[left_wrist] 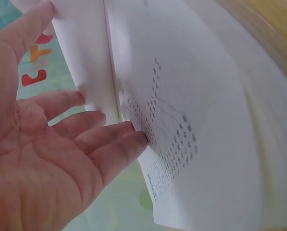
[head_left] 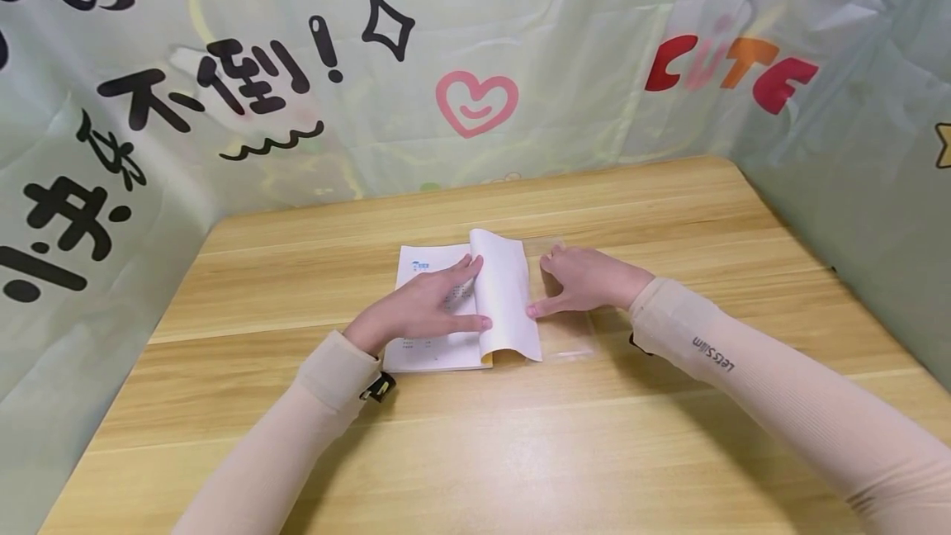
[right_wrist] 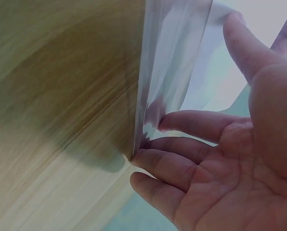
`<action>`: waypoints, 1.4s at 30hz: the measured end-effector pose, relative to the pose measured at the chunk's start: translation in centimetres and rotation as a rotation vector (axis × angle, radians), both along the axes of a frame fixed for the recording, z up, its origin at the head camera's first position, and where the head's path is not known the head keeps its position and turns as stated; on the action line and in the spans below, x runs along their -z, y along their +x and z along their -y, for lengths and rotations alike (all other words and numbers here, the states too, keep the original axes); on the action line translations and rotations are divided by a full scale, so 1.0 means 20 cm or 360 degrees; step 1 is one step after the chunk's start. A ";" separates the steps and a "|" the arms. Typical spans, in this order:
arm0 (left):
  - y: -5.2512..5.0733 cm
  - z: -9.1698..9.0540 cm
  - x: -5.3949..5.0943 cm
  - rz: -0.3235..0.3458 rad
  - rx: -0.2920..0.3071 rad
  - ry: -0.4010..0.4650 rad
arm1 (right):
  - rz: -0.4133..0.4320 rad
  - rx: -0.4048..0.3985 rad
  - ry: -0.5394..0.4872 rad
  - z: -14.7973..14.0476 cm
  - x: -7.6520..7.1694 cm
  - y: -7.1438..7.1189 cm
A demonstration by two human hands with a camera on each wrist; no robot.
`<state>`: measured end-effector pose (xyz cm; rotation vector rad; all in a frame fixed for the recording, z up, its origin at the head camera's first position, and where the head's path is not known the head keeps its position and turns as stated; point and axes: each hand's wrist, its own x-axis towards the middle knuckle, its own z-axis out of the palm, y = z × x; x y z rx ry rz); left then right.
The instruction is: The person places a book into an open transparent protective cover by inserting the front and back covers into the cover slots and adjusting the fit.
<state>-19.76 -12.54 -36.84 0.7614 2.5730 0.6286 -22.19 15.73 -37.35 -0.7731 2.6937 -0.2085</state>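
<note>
A book [head_left: 438, 357] with a printed page lies on the table, its white-backed cover [head_left: 507, 295] raised and curving along the right side. My left hand [head_left: 423, 304] reaches over the page, thumb and fingertips touching the cover near the fold. The left wrist view shows its relaxed fingers against the printed page [left_wrist: 205, 106]. A clear plastic sleeve [head_left: 568, 337] extends to the right from beneath the cover. My right hand [head_left: 587, 277] is over this sleeve, its thumb at the cover's right edge. In the right wrist view, its fingertips touch the clear plastic [right_wrist: 169, 57].
The wooden table [head_left: 475, 452] extends around the book on all sides. A printed fabric backdrop [head_left: 565, 106] with lettering and a pink heart stands behind the table and along both sides.
</note>
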 end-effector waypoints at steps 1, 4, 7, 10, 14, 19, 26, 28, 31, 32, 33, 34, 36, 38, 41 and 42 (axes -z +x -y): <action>0.00 0.00 0.00 0.0001 -0.0003 0.0000 | -0.0001 0.0001 -0.0002 0.00 0.00 0.00; 0.01 -0.01 0.00 0.0001 -0.0004 -0.0003 | -0.0004 0.0000 0.0001 0.00 0.00 0.00; 0.01 -0.02 -0.01 -0.0007 0.0006 -0.0008 | 0.0011 0.0010 0.0007 0.00 0.00 0.00; 0.02 -0.04 -0.01 -0.0013 0.0013 -0.0010 | 0.0025 0.0017 0.0007 0.00 0.00 0.00; 0.03 -0.05 -0.01 -0.0014 -0.0003 -0.0025 | 0.0030 0.0016 0.0007 0.00 0.00 0.00; 0.03 -0.06 0.01 -0.0027 -0.0011 -0.0030 | 0.0035 0.0026 0.0003 0.00 0.00 0.00; 0.03 -0.07 0.04 -0.0039 -0.0021 -0.0015 | 0.0042 0.0023 0.0009 -0.01 -0.01 0.01; 0.03 -0.07 0.04 -0.0039 -0.0019 -0.0004 | 0.0051 0.0028 0.0008 -0.01 -0.02 0.01; 0.03 -0.08 0.04 -0.0041 -0.0017 0.0011 | 0.0073 0.0042 0.0004 0.00 -0.02 0.01; 0.03 -0.09 0.04 -0.0040 -0.0017 0.0016 | 0.0081 0.0048 0.0002 0.00 -0.01 0.01; 0.03 -0.09 0.04 -0.0041 -0.0017 0.0019 | 0.0093 0.0057 0.0000 0.00 -0.01 0.01; 0.03 -0.09 0.04 -0.0043 -0.0016 0.0021 | 0.0099 0.0061 -0.0001 0.00 -0.02 0.01; 0.03 -0.10 0.04 -0.0043 -0.0013 0.0028 | 0.0108 0.0063 -0.0002 0.00 -0.02 0.01; 0.03 -0.10 0.04 -0.0036 -0.0010 0.0032 | 0.0114 0.0065 -0.0003 0.00 -0.02 0.01; 0.03 -0.09 0.04 -0.0024 0.0013 0.0037 | 0.0105 0.0052 0.0003 0.00 -0.02 0.01; 0.03 -0.09 0.04 -0.0015 0.0018 0.0040 | 0.0102 0.0048 0.0002 0.00 -0.02 0.01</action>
